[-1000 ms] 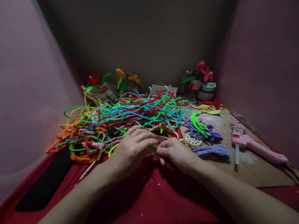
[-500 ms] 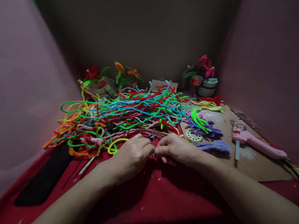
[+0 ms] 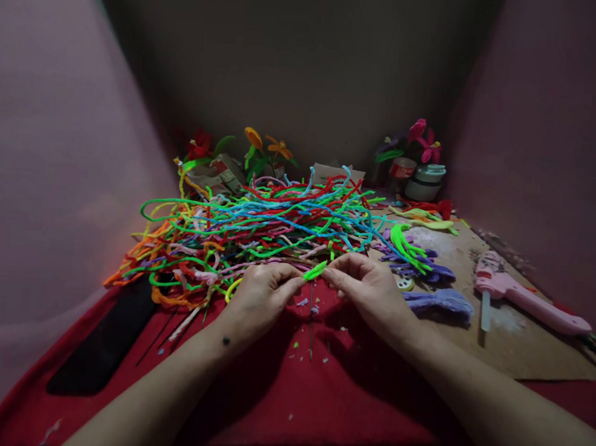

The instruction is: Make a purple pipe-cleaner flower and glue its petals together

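Observation:
My left hand [image 3: 260, 295] and my right hand [image 3: 369, 288] meet over a red cloth [image 3: 319, 390], fingertips pinched on the two ends of a short bright green pipe-cleaner piece [image 3: 315, 271]. A thin dark wire [image 3: 311, 320] hangs down from that piece between the hands. Just beyond the hands lies a big tangled heap of coloured pipe cleaners [image 3: 257, 231].
A brown board [image 3: 502, 327] on the right carries a pink glue gun [image 3: 524, 298], purple pipe-cleaner shapes [image 3: 441, 300], a green bundle [image 3: 407, 245] and a tape roll [image 3: 405, 282]. Pipe-cleaner flowers [image 3: 262, 148] and jars [image 3: 425, 180] stand at the back. A black strip [image 3: 107, 339] lies left.
Both hands have lifted slightly and spread a little apart. The green piece now shows between the fingertips, with the thin wire hanging below it. The camera view shifted slightly.

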### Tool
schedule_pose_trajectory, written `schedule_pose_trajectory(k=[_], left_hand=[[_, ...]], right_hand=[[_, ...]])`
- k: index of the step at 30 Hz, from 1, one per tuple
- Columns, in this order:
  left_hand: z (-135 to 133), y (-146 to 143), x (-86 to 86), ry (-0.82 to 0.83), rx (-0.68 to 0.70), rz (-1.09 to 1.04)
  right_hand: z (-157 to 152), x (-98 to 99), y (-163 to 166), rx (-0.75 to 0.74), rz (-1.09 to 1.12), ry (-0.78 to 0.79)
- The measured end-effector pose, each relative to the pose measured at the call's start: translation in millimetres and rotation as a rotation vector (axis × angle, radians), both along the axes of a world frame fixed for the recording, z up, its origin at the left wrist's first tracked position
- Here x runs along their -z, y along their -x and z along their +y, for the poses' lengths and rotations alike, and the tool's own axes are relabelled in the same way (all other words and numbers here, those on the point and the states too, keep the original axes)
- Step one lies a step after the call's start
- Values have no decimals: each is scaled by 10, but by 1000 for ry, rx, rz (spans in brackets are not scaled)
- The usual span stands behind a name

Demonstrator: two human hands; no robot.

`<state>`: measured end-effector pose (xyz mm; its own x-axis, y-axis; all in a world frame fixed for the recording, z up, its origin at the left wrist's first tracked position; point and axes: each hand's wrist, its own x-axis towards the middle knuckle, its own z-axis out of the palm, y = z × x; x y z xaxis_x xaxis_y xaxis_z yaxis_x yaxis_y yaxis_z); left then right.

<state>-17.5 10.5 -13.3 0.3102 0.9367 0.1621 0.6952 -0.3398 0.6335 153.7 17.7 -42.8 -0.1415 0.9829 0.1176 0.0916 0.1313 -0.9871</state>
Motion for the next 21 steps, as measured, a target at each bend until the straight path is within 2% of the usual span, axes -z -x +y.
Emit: schedule_pose_trajectory(k=[3, 6, 9, 13, 16, 18, 21], left_hand=[[-12, -12, 8, -36, 5, -45], [-22, -27, 37, -94, 15, -36], [-24, -38, 96, -177, 24, -7], [-28, -47, 170, -303, 51, 15], [-32, -60, 169, -312, 15, 36], [-30, -73, 156, -261, -17, 45], [-21, -84, 159, -195, 1, 92]], right_hand=[[-53, 9, 41, 22, -99, -87], [-76, 12, 60, -24, -100, -51], [-68, 22, 68, -6, -75, -21], [-67, 54, 96, 7, 74, 64], [-115, 71, 118, 16, 57, 39], [-159, 82, 121, 36, -108, -137], [-185, 89, 91, 19, -516, -659]])
